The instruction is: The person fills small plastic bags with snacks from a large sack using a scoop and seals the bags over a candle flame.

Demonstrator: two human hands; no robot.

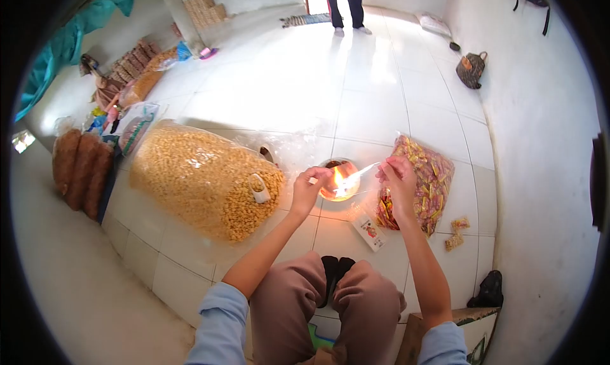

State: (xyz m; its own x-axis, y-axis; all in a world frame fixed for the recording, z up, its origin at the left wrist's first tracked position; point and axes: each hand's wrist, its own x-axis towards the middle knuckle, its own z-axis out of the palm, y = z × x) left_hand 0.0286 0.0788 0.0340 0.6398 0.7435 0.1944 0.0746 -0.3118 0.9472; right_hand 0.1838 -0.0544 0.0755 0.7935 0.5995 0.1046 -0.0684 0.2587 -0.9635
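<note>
While hands (397, 186) pinch whitish film (366, 170) by flame (342, 184), bulging bags (184, 174) flank both sides, carton (368, 231) nearby.

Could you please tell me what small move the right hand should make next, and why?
Probably ease the right hand slightly away from the flame: the pale strip it seems to pinch reaches toward the flame, so heat might scorch it.

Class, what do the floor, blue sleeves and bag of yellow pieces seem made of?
Floor: probably glazed ceramic tile, given joint lines and glare.
Blue sleeves: matt cloth, folded; fibre unclear.
Bag of yellow pieces: likely clear, glossy plastic film, given wrinkled highlights.
</note>
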